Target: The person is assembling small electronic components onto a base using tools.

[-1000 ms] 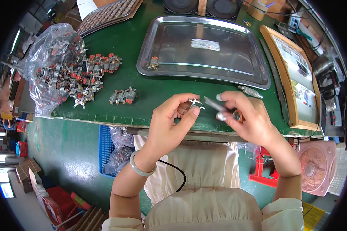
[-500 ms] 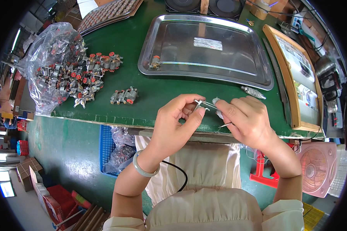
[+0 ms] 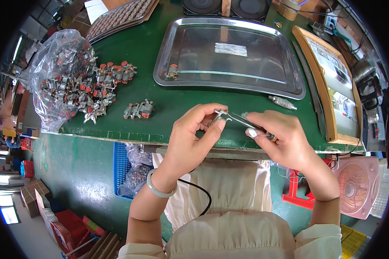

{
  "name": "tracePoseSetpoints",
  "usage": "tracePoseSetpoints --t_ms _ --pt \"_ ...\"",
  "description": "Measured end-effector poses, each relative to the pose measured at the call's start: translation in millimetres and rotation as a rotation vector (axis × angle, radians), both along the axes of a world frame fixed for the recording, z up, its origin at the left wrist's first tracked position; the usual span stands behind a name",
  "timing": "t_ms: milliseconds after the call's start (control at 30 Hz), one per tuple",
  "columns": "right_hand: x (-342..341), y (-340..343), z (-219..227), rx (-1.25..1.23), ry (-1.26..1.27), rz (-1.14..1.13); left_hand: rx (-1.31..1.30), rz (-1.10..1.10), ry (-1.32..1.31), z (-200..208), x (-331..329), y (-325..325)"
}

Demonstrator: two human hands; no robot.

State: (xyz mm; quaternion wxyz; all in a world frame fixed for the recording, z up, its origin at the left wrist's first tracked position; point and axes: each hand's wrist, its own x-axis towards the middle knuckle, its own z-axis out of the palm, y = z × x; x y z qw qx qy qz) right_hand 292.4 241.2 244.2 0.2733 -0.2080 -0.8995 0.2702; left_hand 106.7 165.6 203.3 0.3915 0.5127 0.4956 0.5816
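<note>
Tweezers [image 3: 246, 124] pinched in the right grip [image 3: 285, 134], tips right by the small metal part [image 3: 222, 114], contact too fine to call; left grip [image 3: 194, 134] clasps that part above the tabletop [image 3: 177, 98]. Delicate tweezer work, it seems, and the next move calls for steady aim.

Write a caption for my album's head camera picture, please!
Left hand holds a small metal part, right hand a thin tool, before a shiny tray.

Two hands [image 3: 192, 137], two sleeves [image 3: 319, 236], one bracelet [image 3: 156, 191], one held metal part [image 3: 222, 114], one pink fan [image 3: 355, 188], one blue basket [image 3: 120, 169], one wooden frame [image 3: 331, 130].
</note>
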Motion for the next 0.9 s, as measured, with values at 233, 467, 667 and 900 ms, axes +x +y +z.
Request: tracePoseSetpoints --t_ms 233,467,667,900 --pt "2.9 0.1 3.7 0.149 -0.057 0.002 -0.019 -0.084 0.162 4.7 -2.1 -3.6" --pt "3.5 -1.5 5.9 0.210 -0.068 0.001 0.098 -0.024 0.184 9.1 2.9 -1.4" --pt "6.6 -1.9 9.3 0.227 -0.060 -0.011 0.023 -0.050 0.238 14.9 2.4 -2.7" --pt "4.7 2.5 10.8 0.295 -0.139 -0.002 0.040 -0.026 0.290 12.7 2.0 3.4"
